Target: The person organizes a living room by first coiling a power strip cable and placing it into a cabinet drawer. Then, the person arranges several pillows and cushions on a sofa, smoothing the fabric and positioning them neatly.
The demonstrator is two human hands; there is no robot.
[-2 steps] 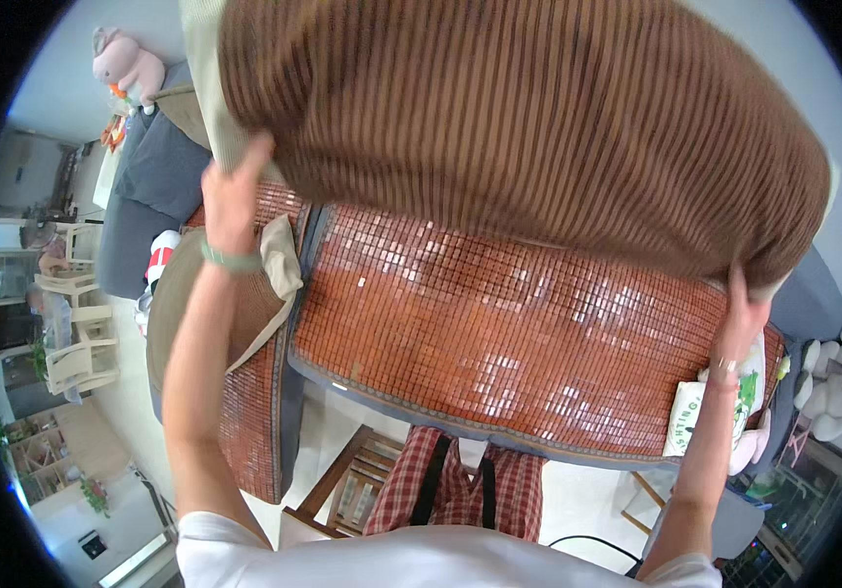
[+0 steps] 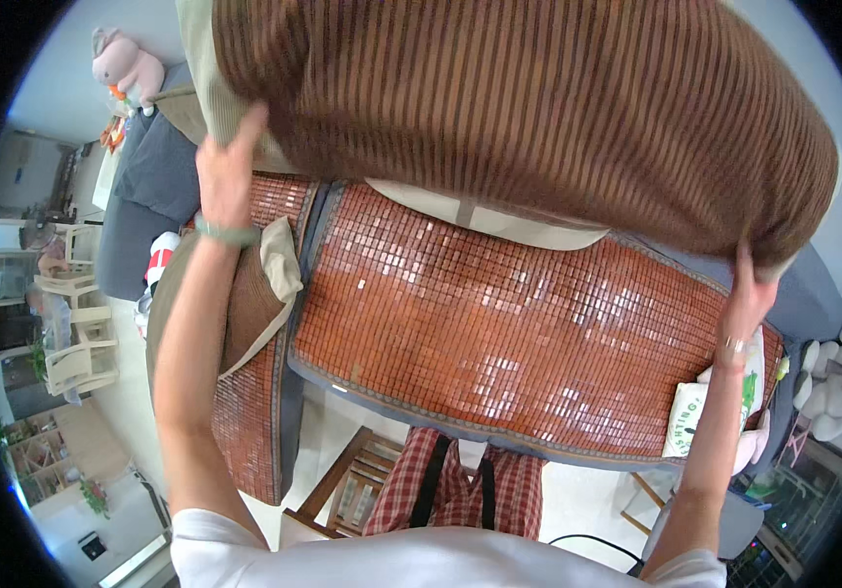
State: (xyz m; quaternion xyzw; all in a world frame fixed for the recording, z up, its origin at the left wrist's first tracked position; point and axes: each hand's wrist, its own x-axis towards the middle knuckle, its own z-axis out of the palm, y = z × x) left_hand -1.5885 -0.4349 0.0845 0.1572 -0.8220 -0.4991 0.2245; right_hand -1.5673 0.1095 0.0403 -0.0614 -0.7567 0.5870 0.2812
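Note:
A brown ribbed sofa cover (image 2: 519, 108) with a beige edge is spread raised between my two hands, over the far side of the sofa. My left hand (image 2: 230, 171) is closed on its left near corner, by the beige border. At the right near corner my right hand (image 2: 752, 294) grips the cover's lower edge. Below lies the reddish-brown tile mat (image 2: 480, 333) on the sofa seat. A beige underside strip (image 2: 499, 220) of cloth shows beneath the cover's sagging middle.
Another brown cover (image 2: 244, 314) lies bunched on the left seat section. A white printed pillow (image 2: 685, 419) rests at the right end, near grey plush toys (image 2: 827, 392). A wooden stool (image 2: 342, 480) stands by my legs. A pink plush toy (image 2: 127, 67) sits at the far left.
Both hands have moved up and slightly away, lifting the cover's near edge. More of the mat and a beige strip of cloth now show under it.

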